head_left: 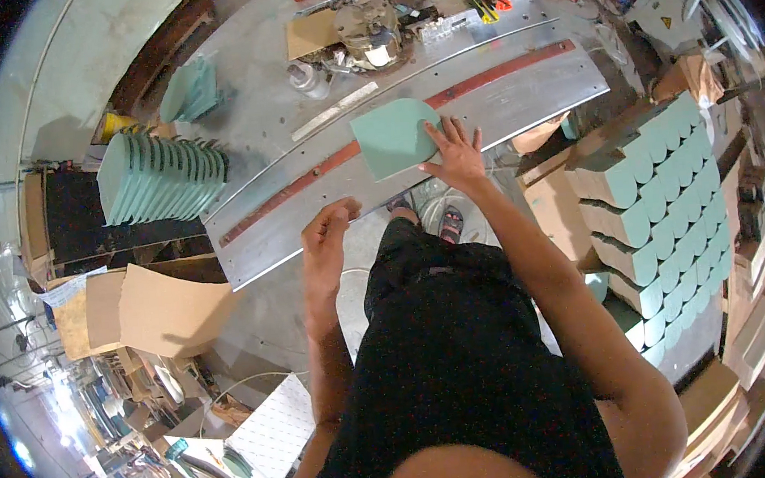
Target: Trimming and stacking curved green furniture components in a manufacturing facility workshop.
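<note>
A pale green flat panel (394,137), rounded at its far right corner, lies on a grey metal plate (524,102) and covers part of the red strip (310,180) along it. My right hand (457,152) is open, fingers spread, with its fingertips on the panel's right edge. By the plate's near edge, left of the panel, my left hand (328,230) is closed with its fingers curled. Whatever it may hold is hidden.
Several green panels stand in a row (158,178) at the left. Many more are stacked (668,207) at the right. Behind the plate are a plastic bottle (307,79), a dusty machine part (366,29) and yellow-handled tools (481,2). Cardboard (172,309) sits at the lower left.
</note>
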`<state>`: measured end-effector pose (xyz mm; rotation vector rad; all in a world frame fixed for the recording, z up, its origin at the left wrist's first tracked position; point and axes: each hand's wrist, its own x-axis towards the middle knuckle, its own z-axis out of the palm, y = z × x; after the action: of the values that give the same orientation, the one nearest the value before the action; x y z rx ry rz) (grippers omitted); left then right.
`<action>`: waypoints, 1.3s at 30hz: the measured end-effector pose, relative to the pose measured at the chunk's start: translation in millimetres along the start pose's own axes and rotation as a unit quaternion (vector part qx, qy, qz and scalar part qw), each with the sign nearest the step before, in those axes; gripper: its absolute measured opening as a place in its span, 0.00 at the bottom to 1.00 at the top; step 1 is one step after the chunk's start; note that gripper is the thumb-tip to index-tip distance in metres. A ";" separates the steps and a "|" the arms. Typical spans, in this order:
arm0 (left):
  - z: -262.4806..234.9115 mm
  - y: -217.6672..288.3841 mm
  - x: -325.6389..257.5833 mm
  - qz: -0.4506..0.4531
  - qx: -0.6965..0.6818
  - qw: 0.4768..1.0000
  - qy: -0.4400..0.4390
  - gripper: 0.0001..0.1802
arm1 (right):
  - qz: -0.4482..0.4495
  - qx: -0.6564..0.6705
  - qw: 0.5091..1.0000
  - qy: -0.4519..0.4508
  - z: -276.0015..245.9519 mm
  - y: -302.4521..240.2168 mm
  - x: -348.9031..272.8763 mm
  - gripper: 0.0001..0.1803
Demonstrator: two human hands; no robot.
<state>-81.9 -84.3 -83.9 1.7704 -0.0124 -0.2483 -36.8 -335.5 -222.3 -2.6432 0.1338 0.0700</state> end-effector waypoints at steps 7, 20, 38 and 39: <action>8.3 6.0 2.6 -0.012 -0.022 0.999 -0.036 0.13 | -0.011 -0.008 1.000 -0.024 6.0 9.2 -2.6 0.46; 4.9 -40.0 -38.9 -0.035 -0.050 0.998 0.022 0.15 | -0.006 -0.019 0.999 0.036 13.3 -3.9 3.1 0.42; 54.2 -124.1 24.0 -0.052 0.114 0.992 0.015 0.21 | 0.027 0.000 0.994 0.101 35.6 -27.2 20.8 0.38; 52.1 -120.8 33.5 -0.052 0.112 0.992 0.014 0.21 | 0.030 -0.001 0.995 0.099 36.2 -28.5 23.1 0.38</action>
<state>-73.7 -113.5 -216.3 2.0013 0.0757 -0.3068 -11.7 -295.3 -242.4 -2.6443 0.2804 -0.1727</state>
